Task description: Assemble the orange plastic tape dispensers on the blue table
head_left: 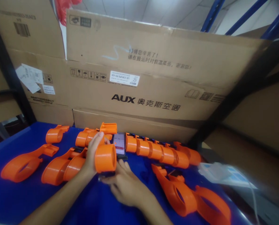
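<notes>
My left hand (92,154) is closed around an orange plastic piece (105,158), a wide round ring with an arm reaching up to a smaller block-like end. It is held above the blue tabletop (88,204). Just below and right of the ring is my right hand (126,186), its fingers bent and drawn together. A small dark, partly shiny thing shows by its fingertips, too hidden to name. Similar orange ring pieces (56,170) lie at the left, and a row of them (155,151) stands at the back right, several with black parts on them.
A phone (119,143) with a lit screen lies behind my hands. Large cardboard (153,84) panels wall off the back. More orange pieces (183,197) lie at the front right. Beyond them is a blue-and-white packet (223,173) with a pale cable, near a dark frame post (212,125).
</notes>
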